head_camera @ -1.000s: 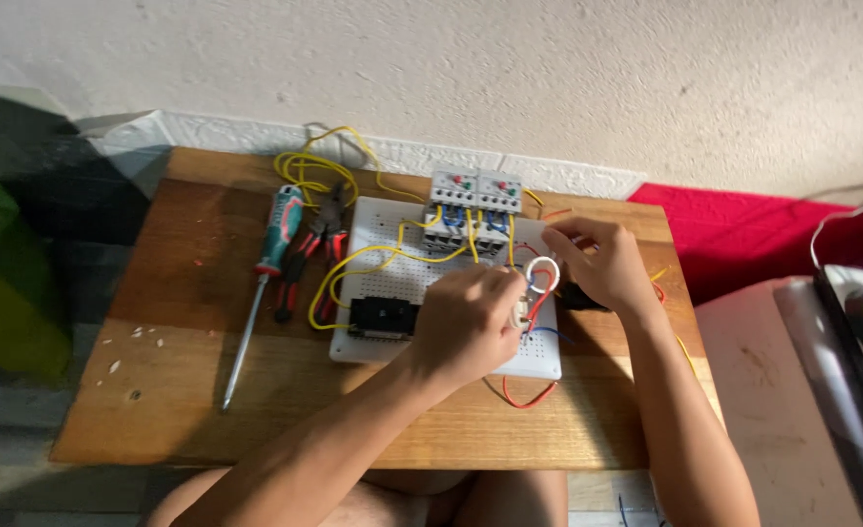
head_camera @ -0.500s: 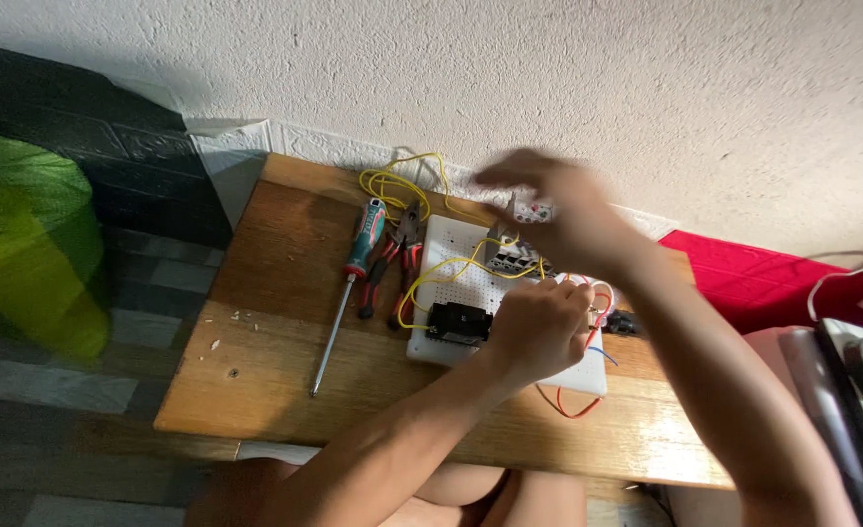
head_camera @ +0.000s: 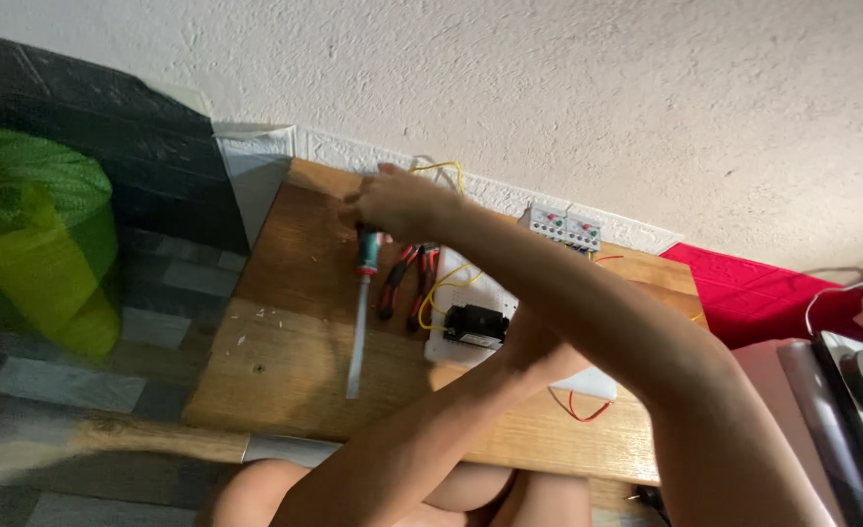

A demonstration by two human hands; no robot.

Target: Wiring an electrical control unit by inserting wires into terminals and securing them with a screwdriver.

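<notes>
Right hand reaches over the screwdriver at the surface's far edge (fingers' grip, either hand, unclear); its forearm could snag the yellow wires.

Table is bare wood, matt and a bit scuffed, and the wall behind it is rough textured plaster. The screwdriver has a shiny metal shaft and a glossy plastic handle, while the pliers have rubbery-looking red grips. The board looks like smooth white plastic.
</notes>
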